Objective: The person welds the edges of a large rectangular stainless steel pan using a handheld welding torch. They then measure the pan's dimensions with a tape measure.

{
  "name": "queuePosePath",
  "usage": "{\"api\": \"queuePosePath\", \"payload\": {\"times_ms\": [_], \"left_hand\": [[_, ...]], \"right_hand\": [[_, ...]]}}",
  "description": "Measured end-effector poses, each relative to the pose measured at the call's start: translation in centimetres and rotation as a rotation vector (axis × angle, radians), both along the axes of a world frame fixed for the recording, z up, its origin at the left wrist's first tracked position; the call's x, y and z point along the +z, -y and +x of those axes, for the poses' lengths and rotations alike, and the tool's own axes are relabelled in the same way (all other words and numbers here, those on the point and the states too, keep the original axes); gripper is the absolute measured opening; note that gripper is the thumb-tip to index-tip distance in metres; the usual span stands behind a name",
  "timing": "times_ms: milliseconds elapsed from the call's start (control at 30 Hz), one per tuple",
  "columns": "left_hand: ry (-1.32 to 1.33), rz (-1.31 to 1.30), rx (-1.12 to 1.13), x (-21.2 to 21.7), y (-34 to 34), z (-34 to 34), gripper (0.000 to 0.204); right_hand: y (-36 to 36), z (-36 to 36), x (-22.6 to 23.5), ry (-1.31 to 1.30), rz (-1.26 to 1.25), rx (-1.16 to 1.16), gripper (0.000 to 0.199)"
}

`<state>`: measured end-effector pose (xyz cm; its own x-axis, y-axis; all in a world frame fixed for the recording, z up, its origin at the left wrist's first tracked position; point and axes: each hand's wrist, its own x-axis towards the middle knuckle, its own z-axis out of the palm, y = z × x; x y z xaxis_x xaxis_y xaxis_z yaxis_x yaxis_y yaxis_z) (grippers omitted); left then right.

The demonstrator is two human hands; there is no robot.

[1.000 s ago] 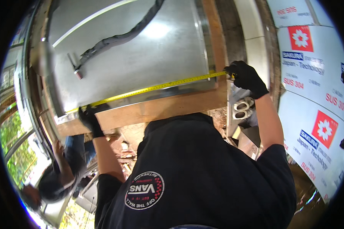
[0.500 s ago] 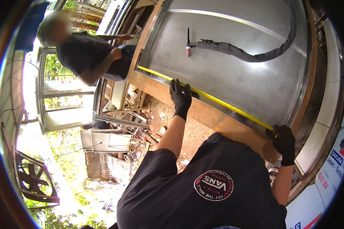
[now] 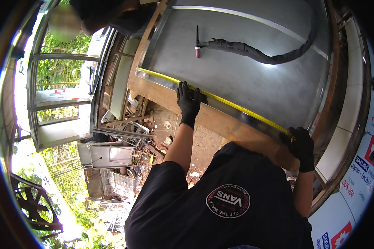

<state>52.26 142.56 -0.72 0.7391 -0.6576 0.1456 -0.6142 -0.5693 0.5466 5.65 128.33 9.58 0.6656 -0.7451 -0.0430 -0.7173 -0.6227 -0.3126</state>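
A yellow tape measure (image 3: pixel 237 108) lies stretched along the near edge of a large steel sheet (image 3: pixel 253 79) on a wooden bench (image 3: pixel 220 124). My left hand (image 3: pixel 189 101), in a black glove, presses the tape down on the sheet's edge about midway along. My right hand (image 3: pixel 301 145), also gloved, grips the tape's end at the sheet's right corner. The tape runs on past my left hand to the sheet's far left corner. A welding torch (image 3: pixel 197 45) with a dark hose (image 3: pixel 270 56) lies on the sheet beyond my hands.
Another person in a dark top (image 3: pixel 108 12) stands at the bench's far left end. Metal frames and scrap (image 3: pixel 116 157) lie on the dirt ground to the left. White wrapped sheets (image 3: pixel 357 174) stand at the right. A metal window frame (image 3: pixel 58 99) is further left.
The view has swung round, so the sheet now runs diagonally. My left hand has come inward along the tape, which now reaches past it to the left corner. My right hand keeps its grip.
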Motion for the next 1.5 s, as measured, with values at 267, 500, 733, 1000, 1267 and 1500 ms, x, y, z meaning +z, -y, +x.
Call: {"api": "queuePosePath", "payload": {"times_ms": [267, 500, 733, 1000, 1267, 1500], "left_hand": [[-0.013, 0.047, 0.028, 0.3, 0.0, 0.4, 0.076], [0.027, 0.027, -0.079, -2.6, 0.4, 1.9, 0.074], [0.331, 0.034, -0.229, -2.2, -0.8, 1.1, 0.059], [0.295, 0.238, -0.336, -1.6, -0.2, -1.7, 0.061], [0.225, 0.269, -0.338, -1.0, -0.3, -3.0, 0.055], [0.248, 0.346, -0.348, 0.1, 0.6, -4.4, 0.050]], "right_hand": [[-0.4, 0.7, 0.0, -0.013, 0.019, -0.012, 0.032], [-0.6, -0.6, -1.9, -0.049, -0.084, -0.009, 0.031], [0.2, -6.8, -1.8, -0.141, 0.090, -0.120, 0.041], [1.4, -15.2, -3.3, -0.310, 0.367, -0.237, 0.056], [1.7, -14.6, -3.8, -0.258, 0.475, -0.311, 0.054], [2.2, -13.5, -2.6, -0.322, 0.512, -0.353, 0.045]]}}
